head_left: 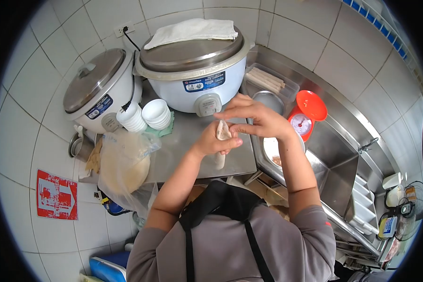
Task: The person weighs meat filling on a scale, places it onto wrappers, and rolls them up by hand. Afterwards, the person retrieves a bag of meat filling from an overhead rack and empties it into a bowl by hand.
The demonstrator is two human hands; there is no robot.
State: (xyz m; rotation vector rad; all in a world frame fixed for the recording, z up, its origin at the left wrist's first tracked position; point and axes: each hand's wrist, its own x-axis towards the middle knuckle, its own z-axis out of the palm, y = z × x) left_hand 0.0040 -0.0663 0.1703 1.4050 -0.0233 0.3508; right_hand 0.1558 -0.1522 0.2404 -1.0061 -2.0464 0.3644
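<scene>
My left hand (215, 140) is wrapped round a pale, flour-white spring roll (223, 131), which stands roughly upright in the fist. The roll's top end looks open and folded, and its lower end shows below my fingers. Just to the right, my right hand (261, 118) has its fingers stretched out and apart above the roll, the thumb close to the roll's side. Whether the thumb touches it, I cannot tell. Nearby to the right, a white bowl (270, 149) with some pinkish filling in it is partly covered by my right forearm.
A large rice cooker (183, 89) with a folded white cloth (192, 32) stands behind my hands, a second cooker (103, 84) to its left. Stacked white cups (156, 113) and bagged round wrappers (127, 164) lie left. Rolls in a plastic container (291, 89), a red scale (301, 123) and a sink (338, 174) are right.
</scene>
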